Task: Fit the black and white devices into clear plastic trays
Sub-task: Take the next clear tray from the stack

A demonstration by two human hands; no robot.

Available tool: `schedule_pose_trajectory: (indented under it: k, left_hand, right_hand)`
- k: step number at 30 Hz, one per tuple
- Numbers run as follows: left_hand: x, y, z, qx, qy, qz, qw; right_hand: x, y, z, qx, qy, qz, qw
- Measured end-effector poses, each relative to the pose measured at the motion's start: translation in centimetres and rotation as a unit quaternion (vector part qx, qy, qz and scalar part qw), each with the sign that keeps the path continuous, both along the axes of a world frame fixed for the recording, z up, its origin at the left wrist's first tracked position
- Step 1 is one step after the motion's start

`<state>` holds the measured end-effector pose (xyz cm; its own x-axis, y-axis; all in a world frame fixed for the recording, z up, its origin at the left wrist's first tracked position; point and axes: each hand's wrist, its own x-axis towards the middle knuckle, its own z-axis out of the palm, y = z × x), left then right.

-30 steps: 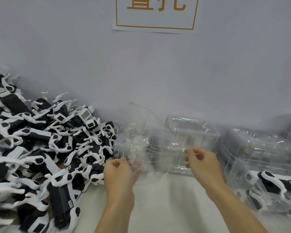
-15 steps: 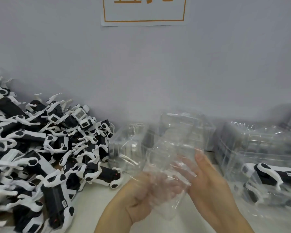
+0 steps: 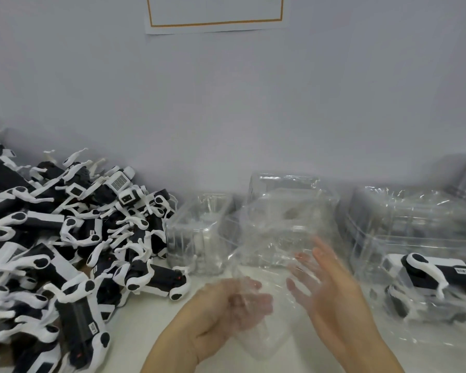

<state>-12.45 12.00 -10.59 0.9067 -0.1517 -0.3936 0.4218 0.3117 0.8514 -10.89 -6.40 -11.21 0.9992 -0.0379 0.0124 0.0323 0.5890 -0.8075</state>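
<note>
From my remote feed I see a plain wall (image 3: 226, 109) filling the whole upper two thirds of the frame, painted a pale grey with a faint bluish cast and no visible seams or marks. At the top centre a white paper sign (image 3: 215, 14) is stuck flat to it, cut off by the frame's upper edge; only an orange outline box shows on it. Along the bottom centre runs a white tabletop (image 3: 145, 319), smooth and matte, meeting the wall in a soft shadow line. The light is even and diffuse, with soft dark patches on the wall at the far left and far right edges, low down.
</note>
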Motion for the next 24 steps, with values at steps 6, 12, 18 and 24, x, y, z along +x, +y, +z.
schedule_pose_trajectory:
  k: [6,12,18,24]
  left_hand:
    - [1.0,2.0,-0.1,-0.044,-0.112,0.229,0.966]
    - [0.8,1.7,0.4,0.057,-0.218,0.192,0.955]
    - [1.3,1.8,-1.2,0.045,-0.208,0.206,0.955]
    - [1.8,2.6,-1.9,0.044,-0.248,0.273,0.929]
  right_hand:
    - [0.3,0.2,-1.0,-0.011,0.046,-0.122,0.991]
    - [0.5,1.3,-2.0,-0.08,0.052,-0.164,0.982]
    - [0.4,2.5,-2.0,-0.106,0.057,-0.157,0.98]
    - [0.2,2.7,-2.6,-0.072,0.059,-0.17,0.981]
